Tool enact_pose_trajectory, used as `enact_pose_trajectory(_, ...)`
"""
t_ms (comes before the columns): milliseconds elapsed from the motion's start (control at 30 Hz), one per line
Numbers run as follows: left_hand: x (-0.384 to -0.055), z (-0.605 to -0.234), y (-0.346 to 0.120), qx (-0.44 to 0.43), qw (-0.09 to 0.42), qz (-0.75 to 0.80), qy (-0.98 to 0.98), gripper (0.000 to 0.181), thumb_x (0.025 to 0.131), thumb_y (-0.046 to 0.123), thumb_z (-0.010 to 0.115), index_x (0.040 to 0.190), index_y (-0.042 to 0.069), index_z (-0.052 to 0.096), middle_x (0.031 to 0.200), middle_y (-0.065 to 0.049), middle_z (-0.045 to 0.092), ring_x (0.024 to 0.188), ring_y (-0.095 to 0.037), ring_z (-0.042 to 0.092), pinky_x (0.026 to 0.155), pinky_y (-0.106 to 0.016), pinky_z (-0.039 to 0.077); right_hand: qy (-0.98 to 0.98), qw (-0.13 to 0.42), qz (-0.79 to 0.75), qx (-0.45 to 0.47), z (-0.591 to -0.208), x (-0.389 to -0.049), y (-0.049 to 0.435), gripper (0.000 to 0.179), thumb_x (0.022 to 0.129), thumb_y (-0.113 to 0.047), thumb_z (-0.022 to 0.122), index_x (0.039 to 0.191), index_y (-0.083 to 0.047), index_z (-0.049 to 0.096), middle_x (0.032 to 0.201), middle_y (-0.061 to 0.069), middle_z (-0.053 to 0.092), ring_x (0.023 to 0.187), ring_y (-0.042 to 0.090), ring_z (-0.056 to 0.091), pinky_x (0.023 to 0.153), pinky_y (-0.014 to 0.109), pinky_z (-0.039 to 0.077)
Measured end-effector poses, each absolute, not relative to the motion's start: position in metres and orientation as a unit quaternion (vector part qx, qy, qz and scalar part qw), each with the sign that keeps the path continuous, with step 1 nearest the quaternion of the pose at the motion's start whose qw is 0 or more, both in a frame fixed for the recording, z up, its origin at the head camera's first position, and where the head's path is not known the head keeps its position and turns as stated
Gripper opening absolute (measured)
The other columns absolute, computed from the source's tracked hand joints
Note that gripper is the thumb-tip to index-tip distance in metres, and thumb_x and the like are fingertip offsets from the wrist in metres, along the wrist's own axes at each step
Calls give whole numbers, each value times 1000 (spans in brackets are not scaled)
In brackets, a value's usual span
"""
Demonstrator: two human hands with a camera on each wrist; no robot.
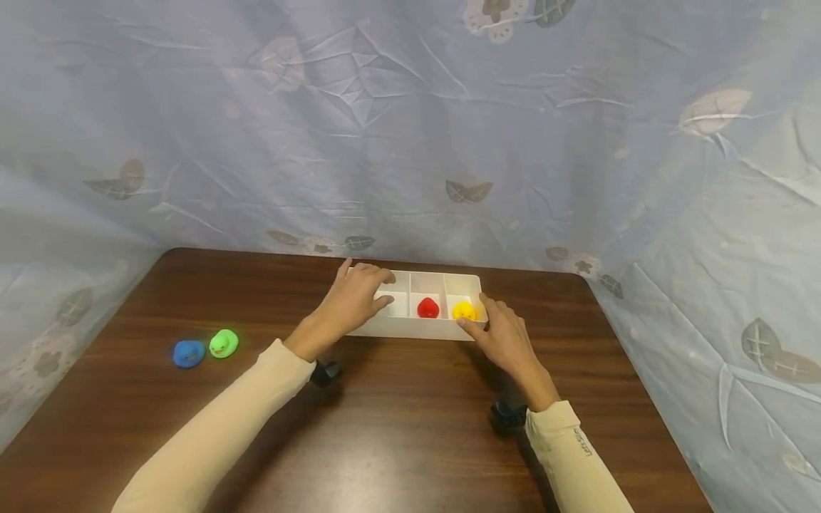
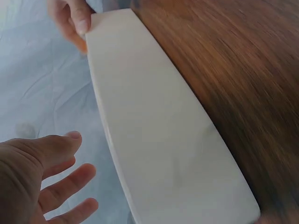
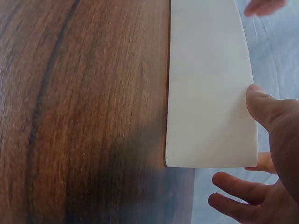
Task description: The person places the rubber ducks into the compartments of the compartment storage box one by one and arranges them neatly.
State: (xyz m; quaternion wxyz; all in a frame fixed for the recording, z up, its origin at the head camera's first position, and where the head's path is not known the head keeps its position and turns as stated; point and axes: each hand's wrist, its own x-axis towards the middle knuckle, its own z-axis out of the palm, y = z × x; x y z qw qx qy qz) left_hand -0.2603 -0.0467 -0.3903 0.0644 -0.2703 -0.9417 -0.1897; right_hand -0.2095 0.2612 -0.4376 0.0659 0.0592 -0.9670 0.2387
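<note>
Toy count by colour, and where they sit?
Blue toy: 1, on the table
Green toy: 1, on the table
Red toy: 1, in the tray
Yellow toy: 1, in the tray
Total: 4 toys visible

cream sleeves point(image 1: 221, 427) | dark lettering point(image 1: 584, 442), right forearm | black wrist devices point(image 1: 509, 415)
</note>
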Motion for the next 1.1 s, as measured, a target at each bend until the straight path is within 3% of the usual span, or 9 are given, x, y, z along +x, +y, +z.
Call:
enact_pose_trajectory(233,-251,-388,-82,-234,70,-201,-949,40,99,26,79,135,13,70,139,-7,73,143,-38,57,130,-74,19,-966,64,244,56,-441,-210,263,84,101,-48,72,159,5,43,148,33,59,131,50,60,114,71,43)
enact_pose_trajectory(1100,-204,-387,-218,-133,87,-159,-974,38,98,20,78,130,4,68,136,-26,71,136,-53,56,124,-83,15,-967,51,243,54,-441,-213,260,83,102,-49,70,160,2,42,145,32,60,127,50,61,107,69,45)
